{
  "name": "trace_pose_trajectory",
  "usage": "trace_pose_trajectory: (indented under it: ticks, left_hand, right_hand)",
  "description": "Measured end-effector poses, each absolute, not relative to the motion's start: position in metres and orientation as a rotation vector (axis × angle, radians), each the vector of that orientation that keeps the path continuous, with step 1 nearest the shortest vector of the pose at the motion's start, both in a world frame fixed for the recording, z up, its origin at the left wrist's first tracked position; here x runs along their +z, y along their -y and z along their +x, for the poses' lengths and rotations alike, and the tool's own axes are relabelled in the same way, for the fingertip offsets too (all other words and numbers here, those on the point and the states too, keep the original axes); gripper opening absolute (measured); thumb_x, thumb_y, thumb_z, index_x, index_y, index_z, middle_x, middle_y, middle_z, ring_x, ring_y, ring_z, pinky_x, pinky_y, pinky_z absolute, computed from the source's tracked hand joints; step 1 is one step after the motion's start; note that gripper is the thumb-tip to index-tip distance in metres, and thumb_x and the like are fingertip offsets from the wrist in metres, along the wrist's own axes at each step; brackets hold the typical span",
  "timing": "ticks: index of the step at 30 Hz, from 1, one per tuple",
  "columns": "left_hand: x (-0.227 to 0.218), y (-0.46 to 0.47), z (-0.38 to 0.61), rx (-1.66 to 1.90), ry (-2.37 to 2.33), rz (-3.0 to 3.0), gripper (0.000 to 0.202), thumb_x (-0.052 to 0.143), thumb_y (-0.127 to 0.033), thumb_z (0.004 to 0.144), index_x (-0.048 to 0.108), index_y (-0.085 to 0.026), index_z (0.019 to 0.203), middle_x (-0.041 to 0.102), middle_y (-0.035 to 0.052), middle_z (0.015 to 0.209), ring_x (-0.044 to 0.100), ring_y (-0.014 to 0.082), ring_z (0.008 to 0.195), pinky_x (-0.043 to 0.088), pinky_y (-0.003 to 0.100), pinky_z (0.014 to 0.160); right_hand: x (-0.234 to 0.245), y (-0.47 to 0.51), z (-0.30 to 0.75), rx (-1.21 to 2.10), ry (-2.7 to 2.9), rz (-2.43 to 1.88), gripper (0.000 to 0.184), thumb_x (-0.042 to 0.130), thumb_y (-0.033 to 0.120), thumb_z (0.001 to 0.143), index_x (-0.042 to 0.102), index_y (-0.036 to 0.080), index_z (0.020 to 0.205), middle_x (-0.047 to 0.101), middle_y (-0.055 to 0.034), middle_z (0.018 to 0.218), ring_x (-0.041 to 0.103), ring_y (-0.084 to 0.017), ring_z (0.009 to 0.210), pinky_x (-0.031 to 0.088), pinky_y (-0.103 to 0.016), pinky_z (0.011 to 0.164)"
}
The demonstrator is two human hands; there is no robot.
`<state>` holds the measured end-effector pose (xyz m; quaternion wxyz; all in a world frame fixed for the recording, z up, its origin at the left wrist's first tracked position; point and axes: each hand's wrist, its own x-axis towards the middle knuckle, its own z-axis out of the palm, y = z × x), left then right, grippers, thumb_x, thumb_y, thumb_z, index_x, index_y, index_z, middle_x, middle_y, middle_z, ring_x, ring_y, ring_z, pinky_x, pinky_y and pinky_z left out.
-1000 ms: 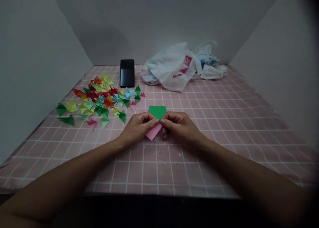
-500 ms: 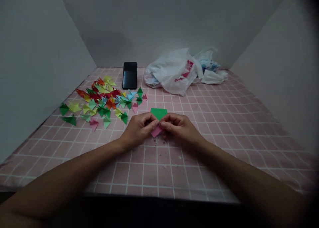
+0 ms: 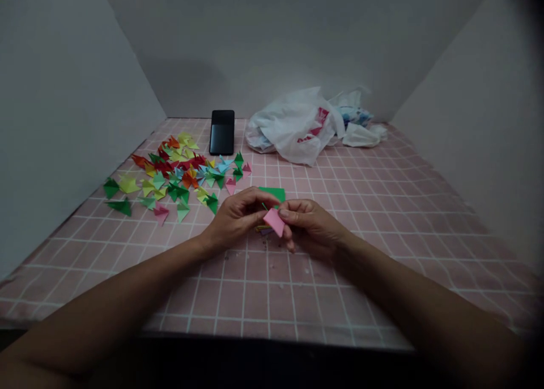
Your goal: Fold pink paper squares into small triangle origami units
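A small folded piece of pink paper (image 3: 274, 222) is held up between my two hands. My left hand (image 3: 242, 212) pinches its left side between thumb and fingers. On its upper right, my right hand (image 3: 306, 219) grips it with thumb and forefinger, while other fingertips show below the paper. Beneath and behind the hands lies a green paper square (image 3: 274, 194), partly covered by my left hand. Edges of yellow and purple paper peek out under the pink piece.
To the left spreads a heap of small folded paper cranes (image 3: 174, 173) in many colours. A black phone (image 3: 222, 132) leans near the back wall. White plastic bags (image 3: 295, 125) lie crumpled at the back right. A pink checked cloth (image 3: 361, 207) covers the table.
The pink paper has been lifted and turned, and now shows as a smaller slanted shape. My right hand's lower fingers have come into sight beneath it. The view has tilted slightly.
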<state>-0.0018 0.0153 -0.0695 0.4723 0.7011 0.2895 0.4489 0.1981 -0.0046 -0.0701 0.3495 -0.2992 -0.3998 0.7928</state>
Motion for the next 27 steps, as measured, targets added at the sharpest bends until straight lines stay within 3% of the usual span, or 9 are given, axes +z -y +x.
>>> trace_pose_trajectory:
  ticks: [3,7,13,17,27]
  left_hand:
    - [-0.063,-0.01,-0.001,1.125,-0.685,1.764,0.009,0.074,-0.025,0.087,0.074,-0.018,0.081,0.068,0.0035,0.081,0.063,0.0142,0.077,0.05,0.026,0.072]
    - [-0.055,-0.007,-0.002,1.216,-0.802,1.542,0.016,0.072,-0.03,0.088,0.067,-0.018,0.079,0.062,-0.0006,0.071,0.058,0.0113,0.063,0.048,0.024,0.062]
    - [-0.066,-0.007,0.002,0.94,-0.945,1.322,0.02,0.074,-0.034,0.08,0.065,-0.016,0.078,0.065,0.0,0.071,0.059,0.0108,0.062,0.049,0.024,0.061]
    - [-0.069,-0.003,0.008,0.811,-0.964,1.276,0.022,0.074,-0.035,0.08,0.064,-0.015,0.078,0.064,-0.001,0.068,0.058,0.0092,0.059,0.047,0.022,0.058]
    - [-0.065,-0.002,0.007,0.903,-0.904,1.203,0.017,0.075,-0.022,0.073,0.062,-0.017,0.083,0.062,-0.0032,0.068,0.058,0.0092,0.06,0.047,0.022,0.059]
  right_hand:
    - [-0.073,0.006,0.197,2.147,1.037,-0.759,0.036,0.082,0.048,0.079,0.063,0.018,0.076,0.066,0.0028,0.053,0.058,-0.01,0.04,0.047,-0.02,0.041]
    - [-0.073,0.006,0.198,2.125,1.105,-0.825,0.039,0.08,0.051,0.079,0.06,0.018,0.073,0.059,0.005,0.047,0.053,-0.01,0.036,0.042,-0.02,0.038]
    - [-0.061,0.008,0.2,1.339,1.315,-1.034,0.043,0.063,0.062,0.091,0.059,0.02,0.08,0.061,0.0023,0.066,0.057,-0.011,0.052,0.046,-0.024,0.049]
    - [-0.063,0.007,0.197,1.348,1.426,-1.013,0.028,0.076,0.045,0.082,0.063,0.02,0.085,0.063,0.0019,0.071,0.059,-0.012,0.06,0.047,-0.025,0.055]
    - [-0.07,0.012,0.192,1.452,1.337,-0.95,0.008,0.071,0.023,0.081,0.066,0.024,0.086,0.063,0.0045,0.067,0.058,-0.011,0.053,0.048,-0.025,0.052]
